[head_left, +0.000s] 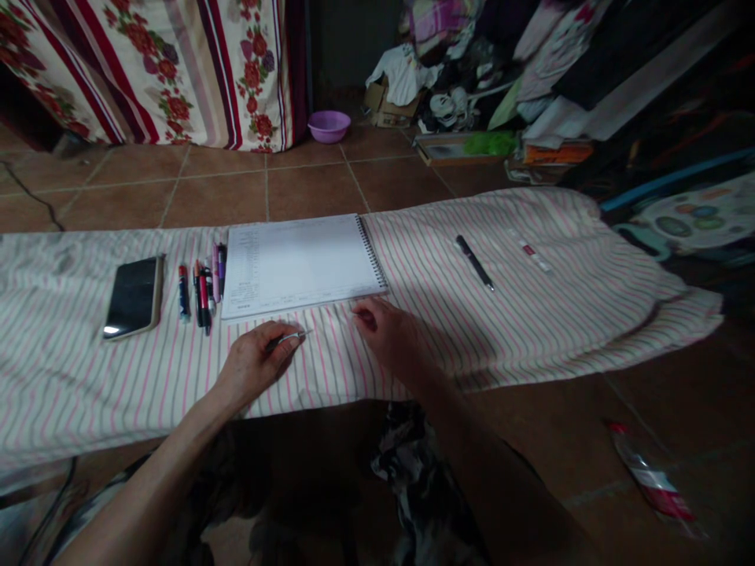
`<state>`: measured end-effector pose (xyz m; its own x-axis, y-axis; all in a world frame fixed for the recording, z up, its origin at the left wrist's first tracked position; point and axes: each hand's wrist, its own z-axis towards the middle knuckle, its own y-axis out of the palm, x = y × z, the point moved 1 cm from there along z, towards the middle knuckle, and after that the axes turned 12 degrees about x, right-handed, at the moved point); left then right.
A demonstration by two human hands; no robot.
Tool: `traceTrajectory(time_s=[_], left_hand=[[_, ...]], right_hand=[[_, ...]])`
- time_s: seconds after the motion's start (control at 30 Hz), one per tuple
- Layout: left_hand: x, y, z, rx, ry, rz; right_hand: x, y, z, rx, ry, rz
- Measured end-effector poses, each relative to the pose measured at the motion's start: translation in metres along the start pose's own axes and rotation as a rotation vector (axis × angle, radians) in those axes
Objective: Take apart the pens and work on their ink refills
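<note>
My left hand [253, 362] rests on a striped cloth [531, 314], its fingers closed on a thin silvery pen [289, 338] that points right. My right hand [389, 334] lies just below the bottom right corner of a spiral notebook [300, 263], fingers curled, with nothing visible in them. The notebook lies open with a printed page up. Left of it lie several markers and pens [201, 289] in a row, then a dark phone [133, 297]. A black pen [473, 262] lies to the right of the notebook.
The cloth is spread over a brown tiled floor [307, 185]. A purple bowl [329, 125] and a floral cover [177, 71] are at the back. Piled clothes and boxes [472, 86] fill the back right. A plastic bottle [652, 481] lies on the floor at lower right.
</note>
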<state>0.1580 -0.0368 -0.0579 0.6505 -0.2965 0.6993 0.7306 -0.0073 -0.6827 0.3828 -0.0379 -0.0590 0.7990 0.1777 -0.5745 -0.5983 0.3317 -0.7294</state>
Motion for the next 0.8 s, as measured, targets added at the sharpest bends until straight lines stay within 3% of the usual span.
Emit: traceTrajectory(time_s=[0.23, 0.63, 0.7, 0.8], left_hand=[[0.001, 0.0, 0.001, -0.009, 0.008, -0.007], [0.001, 0.001, 0.001, -0.005, 0.018, -0.002], [0.002, 0.001, 0.0, -0.011, 0.025, -0.001], [0.003, 0.002, 0.0, -0.01, 0.028, -0.014]], right_hand=[[0.003, 0.012, -0.003, -0.012, 0.135, 0.422], [-0.017, 0.014, -0.006, -0.111, 0.14, 0.45], [-0.021, 0.016, -0.007, -0.13, 0.201, 0.505], [-0.026, 0.018, -0.006, -0.184, 0.444, 0.697]])
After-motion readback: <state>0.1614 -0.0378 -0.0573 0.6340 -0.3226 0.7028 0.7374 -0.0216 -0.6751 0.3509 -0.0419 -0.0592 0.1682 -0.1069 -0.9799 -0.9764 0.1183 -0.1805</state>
